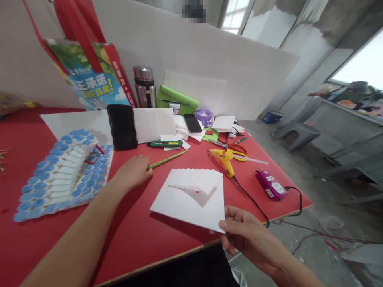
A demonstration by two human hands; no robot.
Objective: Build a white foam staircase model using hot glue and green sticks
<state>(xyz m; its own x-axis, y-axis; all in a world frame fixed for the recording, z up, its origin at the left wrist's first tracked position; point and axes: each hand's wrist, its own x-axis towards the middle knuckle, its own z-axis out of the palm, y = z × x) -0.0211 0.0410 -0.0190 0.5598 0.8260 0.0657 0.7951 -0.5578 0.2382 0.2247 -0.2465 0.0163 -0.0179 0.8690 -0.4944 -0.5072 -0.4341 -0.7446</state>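
My right hand point(243, 231) pinches the near right corner of a square white board point(182, 205), lifted slightly at the table's front edge. On the board sits a stepped piece of white card point(196, 177), with a small red spot point(197, 192) below it. My left hand point(134, 171) rests on the red table, its fingers closed at the near end of a thin green stick point(169, 159); the fingertips are partly hidden. Left of that hand is a white model staircase edged with blue discs point(70, 171). A green utility knife point(165, 144) lies beyond the stick.
A yellow glue gun point(224, 159) lies right of the board, near scissors point(239, 148) and a purple power socket point(271, 185). Behind are a black case point(122, 127), a phone point(192, 123), a steel flask point(145, 87) and a printed bag point(92, 75). The red table point(131, 227) ends close in front.
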